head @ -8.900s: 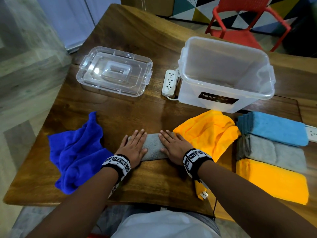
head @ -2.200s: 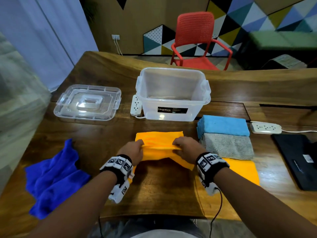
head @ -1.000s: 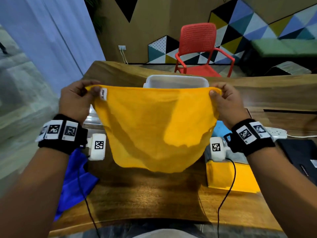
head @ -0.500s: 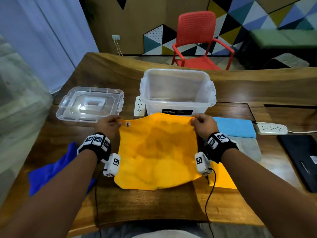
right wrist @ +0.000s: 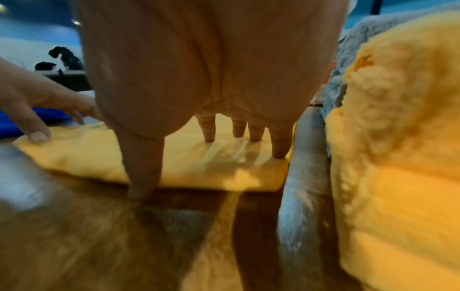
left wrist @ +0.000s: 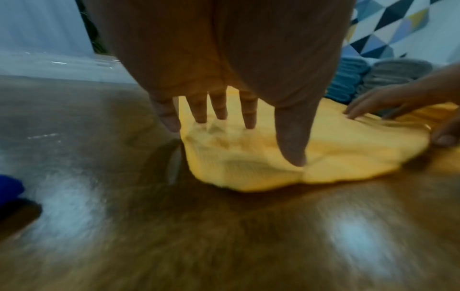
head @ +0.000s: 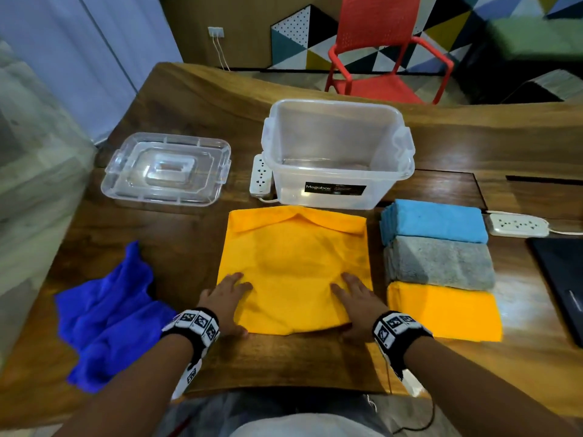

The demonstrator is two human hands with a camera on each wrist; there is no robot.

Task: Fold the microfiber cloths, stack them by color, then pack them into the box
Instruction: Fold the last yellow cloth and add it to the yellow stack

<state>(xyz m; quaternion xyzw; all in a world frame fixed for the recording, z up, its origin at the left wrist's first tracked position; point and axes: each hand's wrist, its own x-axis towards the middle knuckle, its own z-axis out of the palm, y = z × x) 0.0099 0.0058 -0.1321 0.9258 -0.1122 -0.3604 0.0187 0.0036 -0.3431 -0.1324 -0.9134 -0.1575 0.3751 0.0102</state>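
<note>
On table (head: 189, 99), before box (head: 337, 152): yellow cloth (head: 293, 263) spread, far edge flipped | left hand (head: 225, 299), right hand (head: 356, 298) flat on near corners, fingers straight, gripping nothing | advice: smooth outward, flatten flipped edge, then fold near edge onto far, corners matched

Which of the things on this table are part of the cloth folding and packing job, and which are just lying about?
Part of the job:
spread yellow cloth under the left hand and right hand
crumpled dark blue cloth
folded light blue stack, grey stack, yellow stack
clear box
box lid

Lying about:
two power strips
red chair
</note>
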